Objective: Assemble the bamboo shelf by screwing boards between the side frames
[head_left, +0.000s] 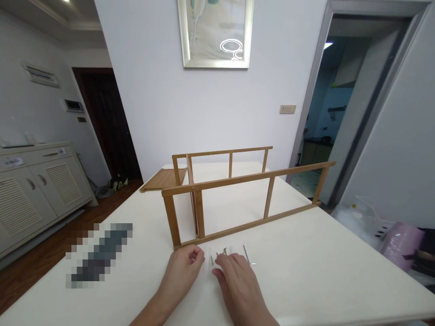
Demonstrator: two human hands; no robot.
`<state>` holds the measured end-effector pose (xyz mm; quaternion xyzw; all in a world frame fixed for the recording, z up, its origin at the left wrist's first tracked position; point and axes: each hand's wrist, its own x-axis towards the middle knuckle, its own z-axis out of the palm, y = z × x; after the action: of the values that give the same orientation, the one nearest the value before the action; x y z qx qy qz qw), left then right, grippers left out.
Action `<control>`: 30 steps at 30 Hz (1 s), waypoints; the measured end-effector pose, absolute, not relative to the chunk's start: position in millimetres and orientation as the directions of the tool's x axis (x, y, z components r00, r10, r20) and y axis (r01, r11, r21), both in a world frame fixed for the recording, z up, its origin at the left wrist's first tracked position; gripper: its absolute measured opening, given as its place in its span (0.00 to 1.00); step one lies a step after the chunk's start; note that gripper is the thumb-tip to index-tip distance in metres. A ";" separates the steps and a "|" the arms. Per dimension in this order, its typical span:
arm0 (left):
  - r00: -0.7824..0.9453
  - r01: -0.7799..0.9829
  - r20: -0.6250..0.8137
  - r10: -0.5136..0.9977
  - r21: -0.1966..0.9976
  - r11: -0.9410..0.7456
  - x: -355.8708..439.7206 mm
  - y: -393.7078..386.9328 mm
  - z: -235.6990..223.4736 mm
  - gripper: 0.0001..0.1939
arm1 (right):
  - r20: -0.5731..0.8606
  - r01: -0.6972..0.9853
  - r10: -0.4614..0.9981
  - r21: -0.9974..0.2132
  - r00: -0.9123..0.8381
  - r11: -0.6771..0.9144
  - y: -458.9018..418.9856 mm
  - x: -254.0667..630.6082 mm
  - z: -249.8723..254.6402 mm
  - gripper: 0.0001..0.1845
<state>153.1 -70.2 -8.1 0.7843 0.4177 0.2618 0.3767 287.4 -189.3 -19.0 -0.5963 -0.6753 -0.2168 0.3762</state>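
A partly built bamboo rack frame (238, 194) lies on its side on the white table (322, 262). Just in front of it sits a small clear bag of screws (220, 255), with an L-shaped hex key (247, 255) to its right. My left hand (183, 267) is curled closed near the frame's bottom corner, fingertips pinched on something I cannot make out. My right hand (234, 276) lies palm down with its fingertips on the screws, fingers loosely together.
A loose bamboo shelf panel (163, 179) rests at the table's far left edge. A blurred-out dark object (98, 253) lies on the table at left. A white cabinet (37, 185) stands at left; a pink roll (403, 244) and plastic sit at right.
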 end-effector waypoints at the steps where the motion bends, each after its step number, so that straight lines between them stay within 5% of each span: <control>1: 0.508 0.494 0.114 0.854 0.773 -0.397 151.4 -66.1 -6.7 0.13 | 0.772 0.975 0.635 -0.117 -0.031 0.190 -195.0 288.5 -18.7 0.07; 6: 0.493 0.597 0.145 0.858 0.661 -0.455 148.7 -53.9 -6.4 0.08 | 0.773 0.992 0.631 -0.013 -0.067 0.122 -222.4 296.1 -30.9 0.06; 14: 0.478 0.579 0.244 0.844 0.635 -0.512 150.1 -58.8 -17.6 0.04 | 0.721 0.994 0.692 -0.040 -0.040 0.098 -231.5 295.0 -34.8 0.05; 30: 0.501 0.644 0.236 0.833 0.541 -0.541 148.6 -52.3 -16.3 0.13 | 0.708 0.995 0.706 -0.072 0.000 0.072 -230.0 290.5 -38.5 0.08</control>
<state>148.6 -52.3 -16.3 0.8439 0.4375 0.2413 0.1953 290.5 -230.0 -38.5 -0.6385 -0.6660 -0.2375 0.3038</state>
